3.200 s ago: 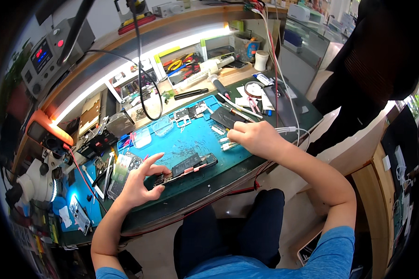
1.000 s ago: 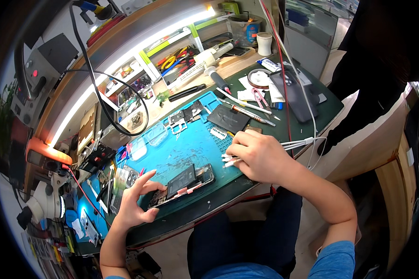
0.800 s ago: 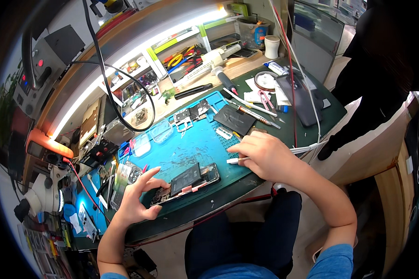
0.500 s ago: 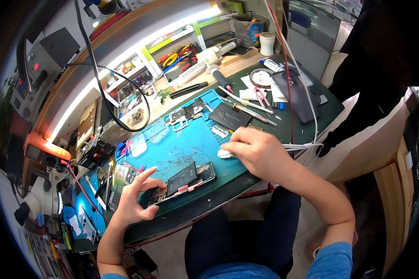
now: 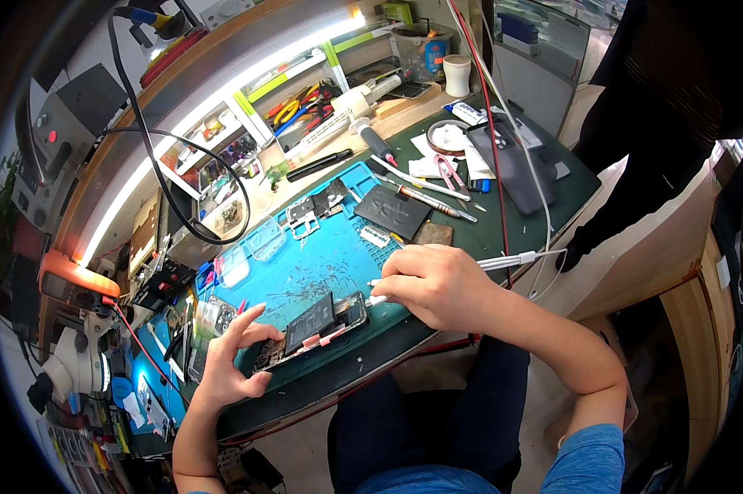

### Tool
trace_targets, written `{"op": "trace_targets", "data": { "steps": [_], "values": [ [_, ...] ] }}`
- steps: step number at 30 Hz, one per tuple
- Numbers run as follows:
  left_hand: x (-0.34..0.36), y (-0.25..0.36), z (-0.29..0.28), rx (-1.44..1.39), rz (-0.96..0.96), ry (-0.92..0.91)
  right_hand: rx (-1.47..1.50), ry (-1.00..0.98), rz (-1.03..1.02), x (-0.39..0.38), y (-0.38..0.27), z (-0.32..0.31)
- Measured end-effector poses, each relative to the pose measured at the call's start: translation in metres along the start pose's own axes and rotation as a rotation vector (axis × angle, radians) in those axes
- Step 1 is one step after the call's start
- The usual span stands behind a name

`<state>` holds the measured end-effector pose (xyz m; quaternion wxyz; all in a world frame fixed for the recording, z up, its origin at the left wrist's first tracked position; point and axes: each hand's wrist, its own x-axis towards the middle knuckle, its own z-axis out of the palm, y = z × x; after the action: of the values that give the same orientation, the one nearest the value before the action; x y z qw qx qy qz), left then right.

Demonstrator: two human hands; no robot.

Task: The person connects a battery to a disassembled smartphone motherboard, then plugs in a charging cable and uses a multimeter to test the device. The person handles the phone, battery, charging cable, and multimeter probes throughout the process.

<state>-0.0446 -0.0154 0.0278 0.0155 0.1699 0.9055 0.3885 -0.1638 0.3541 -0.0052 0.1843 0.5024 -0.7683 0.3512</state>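
1. Your left hand is at the left end of the opened phone, one finger touching its exposed board and the thumb spread toward the near edge. Whether you are gripping the phone or only steadying it, I cannot tell.
2. The phone lies along the near side of the blue repair mat. Its black battery sits tilted up in the frame, with pinkish tabs along the near side.
3. Your right hand has the fingertips pinched on white cable plugs, which point at the phone's right end; white cables trail off behind the hand. Contact between plug and phone is too small to make out.
4. The step in hand looks like presenting a plug to that end of the phone. A good move from here would call for lining the plug up squarely while your left fingers keep the frame from sliding and the battery from being knocked.
5. Beyond your right hand lie a razor blade and a black flat panel.
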Motion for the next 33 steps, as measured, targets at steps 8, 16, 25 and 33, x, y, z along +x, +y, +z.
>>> {"op": "trace_targets", "data": {
  "steps": [8, 16, 25, 33],
  "values": [
    [0.0, -0.001, -0.001, -0.005, -0.009, -0.003, 0.03, -0.002, -0.018, 0.003, -0.001, -0.002],
    [-0.001, 0.003, -0.002, -0.008, -0.033, -0.02, 0.06, 0.01, -0.024, 0.004, -0.003, 0.007],
    [-0.003, 0.004, -0.007, 0.043, 0.044, -0.045, -0.055, 0.006, -0.028, 0.014, -0.015, -0.011],
    [-0.001, 0.008, -0.007, 0.066, 0.052, -0.065, -0.122, 0.312, -0.027, -0.026, -0.058, -0.023]
  ]
}}
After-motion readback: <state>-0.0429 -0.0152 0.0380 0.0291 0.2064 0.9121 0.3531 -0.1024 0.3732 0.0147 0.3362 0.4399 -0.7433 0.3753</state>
